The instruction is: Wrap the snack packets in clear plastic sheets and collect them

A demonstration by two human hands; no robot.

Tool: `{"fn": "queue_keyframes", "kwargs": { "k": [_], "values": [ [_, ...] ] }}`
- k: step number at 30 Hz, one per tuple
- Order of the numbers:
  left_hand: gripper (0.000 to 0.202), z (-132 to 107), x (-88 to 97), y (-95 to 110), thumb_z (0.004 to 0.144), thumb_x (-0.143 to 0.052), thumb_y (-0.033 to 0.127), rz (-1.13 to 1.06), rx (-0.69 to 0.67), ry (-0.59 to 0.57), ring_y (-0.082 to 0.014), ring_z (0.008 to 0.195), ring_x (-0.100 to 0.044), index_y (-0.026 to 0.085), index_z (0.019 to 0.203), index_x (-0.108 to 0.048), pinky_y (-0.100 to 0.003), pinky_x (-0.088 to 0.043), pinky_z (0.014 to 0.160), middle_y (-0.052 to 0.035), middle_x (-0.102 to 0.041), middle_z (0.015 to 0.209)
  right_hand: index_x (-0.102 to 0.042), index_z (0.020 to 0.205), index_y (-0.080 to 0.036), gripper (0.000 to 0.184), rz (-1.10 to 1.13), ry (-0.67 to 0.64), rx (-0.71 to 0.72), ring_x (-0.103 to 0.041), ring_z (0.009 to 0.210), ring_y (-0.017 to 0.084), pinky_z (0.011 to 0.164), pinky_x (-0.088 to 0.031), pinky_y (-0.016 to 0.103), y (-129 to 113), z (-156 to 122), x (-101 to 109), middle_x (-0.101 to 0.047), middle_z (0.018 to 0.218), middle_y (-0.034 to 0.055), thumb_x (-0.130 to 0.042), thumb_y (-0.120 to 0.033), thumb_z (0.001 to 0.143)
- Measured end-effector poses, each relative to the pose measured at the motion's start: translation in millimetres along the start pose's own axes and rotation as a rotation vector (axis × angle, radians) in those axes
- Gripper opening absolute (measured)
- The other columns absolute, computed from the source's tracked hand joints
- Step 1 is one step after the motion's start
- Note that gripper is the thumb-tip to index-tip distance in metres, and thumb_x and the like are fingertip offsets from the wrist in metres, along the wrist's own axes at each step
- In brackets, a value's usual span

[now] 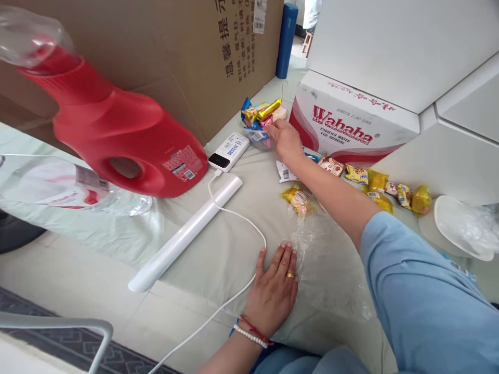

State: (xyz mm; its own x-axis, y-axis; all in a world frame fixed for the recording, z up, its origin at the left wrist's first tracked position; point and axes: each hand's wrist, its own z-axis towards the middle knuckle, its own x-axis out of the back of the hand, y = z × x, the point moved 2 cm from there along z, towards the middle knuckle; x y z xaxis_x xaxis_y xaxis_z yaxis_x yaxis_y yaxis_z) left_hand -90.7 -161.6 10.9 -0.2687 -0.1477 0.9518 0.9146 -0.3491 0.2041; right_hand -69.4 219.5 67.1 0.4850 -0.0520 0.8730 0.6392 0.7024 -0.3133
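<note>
My left hand point(275, 288) lies flat and open on the pale green cloth point(218, 244), its fingertips at the edge of a crumpled clear plastic bag point(331, 265). My right hand point(286, 141) reaches far forward to a small clear bowl of wrapped candies point(259, 122); its fingers curl at the bowl's rim and what they hold is hidden. A yellow-wrapped snack point(298, 200) lies under my right forearm. More wrapped sweets point(384, 187) are strewn in a row to the right.
A red detergent jug point(117, 135) and a clear water bottle point(66, 187) lie at the left. A white power bank point(228, 151) with its cable point(237, 218), a white tube point(187, 234), a Wahaha carton point(351, 124), a big cardboard box point(175, 47), a white plate point(460, 226).
</note>
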Motion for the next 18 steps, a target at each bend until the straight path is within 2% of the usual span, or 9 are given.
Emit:
{"fn": "queue_keyframes", "kwargs": {
  "k": [2, 4, 6, 8, 10, 12, 15, 16, 18],
  "values": [
    [0.051, 0, -0.7, 0, 0.109, -0.042, 0.037, -0.009, 0.0, 0.001, -0.0207, 0.153, -0.044, 0.016, 0.154, -0.053, -0.052, 0.005, 0.136, -0.0067, -0.049, 0.164, -0.07, 0.113, -0.02, 0.039, 0.071, 0.163, 0.018, -0.061, 0.104, 0.022, 0.096, -0.051, 0.036, -16, -37, 24, -0.066, 0.105, 0.0086, -0.038, -0.041, 0.113],
    [0.05, 0, -1.0, 1, 0.109, -0.041, 0.037, -0.02, 0.003, 0.001, -0.0208, 0.153, -0.044, 0.017, 0.153, -0.053, -0.052, 0.007, 0.135, -0.0064, -0.049, 0.164, -0.072, 0.112, -0.023, 0.033, 0.156, 0.248, 0.054, -0.063, 0.1, 0.019, 0.093, -0.053, 0.034, -36, -82, 52, -0.068, 0.107, 0.0064, -0.045, -0.042, 0.111],
    [0.05, 0, -1.4, 1, 0.109, -0.04, 0.038, -0.028, 0.006, 0.0, -0.0209, 0.153, -0.044, 0.018, 0.153, -0.053, -0.051, 0.005, 0.136, -0.0059, -0.049, 0.164, -0.074, 0.109, -0.025, 0.025, 0.266, 0.395, -0.006, -0.065, 0.1, 0.02, 0.092, -0.055, 0.035, -48, -129, 81, -0.07, 0.108, 0.0056, -0.056, -0.042, 0.107],
    [0.051, 0, -2.3, 2, 0.11, -0.039, 0.038, -0.035, 0.01, -0.007, -0.0213, 0.153, -0.044, 0.018, 0.154, -0.053, -0.05, -0.002, 0.136, -0.0056, -0.048, 0.164, -0.075, 0.106, -0.026, 0.017, 0.45, 0.539, -0.188, -0.065, 0.093, 0.018, 0.083, -0.057, 0.033, -44, -171, 105, -0.071, 0.103, 0.0033, -0.07, -0.04, 0.099],
    [0.052, 0, -3.6, 2, 0.109, -0.039, 0.038, -0.039, 0.011, -0.026, -0.0222, 0.154, -0.044, 0.017, 0.155, -0.052, -0.048, -0.014, 0.135, -0.0064, -0.048, 0.165, -0.074, 0.1, -0.026, 0.016, 0.758, 0.66, -0.435, -0.062, 0.076, 0.013, 0.065, -0.055, 0.025, -23, -203, 119, -0.068, 0.093, -0.0003, -0.081, -0.036, 0.09],
    [0.053, 0, -4.8, 1, 0.109, -0.04, 0.037, -0.039, 0.004, -0.053, -0.0241, 0.155, -0.043, 0.015, 0.156, -0.051, -0.047, -0.025, 0.132, -0.0083, -0.047, 0.166, -0.067, 0.089, -0.022, 0.021, 1.1, 0.72, -0.715, -0.053, 0.061, 0.007, 0.05, -0.047, 0.017, 4, -224, 124, -0.062, 0.08, -0.0043, -0.086, -0.026, 0.083],
    [0.054, 1, -5.6, 1, 0.109, -0.039, 0.035, -0.035, -0.009, -0.081, -0.0271, 0.155, -0.043, 0.011, 0.156, -0.05, -0.049, -0.031, 0.129, -0.0113, -0.046, 0.166, -0.051, 0.078, -0.02, 0.03, 1.452, 0.758, -1.103, -0.041, 0.049, 0.003, 0.041, -0.037, 0.009, 36, -237, 126, -0.051, 0.066, -0.0091, -0.078, -0.008, 0.085],
    [0.054, 1, -5.5, 1, 0.109, -0.038, 0.034, -0.036, -0.014, -0.084, -0.0278, 0.155, -0.043, 0.011, 0.155, -0.051, -0.05, -0.031, 0.129, -0.012, -0.046, 0.166, -0.049, 0.077, -0.02, 0.031, 1.527, 0.772, -1.174, -0.039, 0.047, 0.003, 0.04, -0.035, 0.008, 40, -239, 128, -0.05, 0.064, -0.0097, -0.073, -0.004, 0.087],
    [0.053, 2, -5.2, 0, 0.109, -0.038, 0.033, -0.04, -0.023, -0.08, -0.0288, 0.153, -0.045, 0.01, 0.155, -0.052, -0.051, -0.032, 0.128, -0.013, -0.047, 0.165, -0.048, 0.079, -0.02, 0.029, 1.645, 0.801, -1.176, -0.04, 0.046, 0.003, 0.039, -0.034, 0.007, 42, -238, 134, -0.051, 0.064, -0.0098, -0.065, 0.001, 0.089]
  ]
}}
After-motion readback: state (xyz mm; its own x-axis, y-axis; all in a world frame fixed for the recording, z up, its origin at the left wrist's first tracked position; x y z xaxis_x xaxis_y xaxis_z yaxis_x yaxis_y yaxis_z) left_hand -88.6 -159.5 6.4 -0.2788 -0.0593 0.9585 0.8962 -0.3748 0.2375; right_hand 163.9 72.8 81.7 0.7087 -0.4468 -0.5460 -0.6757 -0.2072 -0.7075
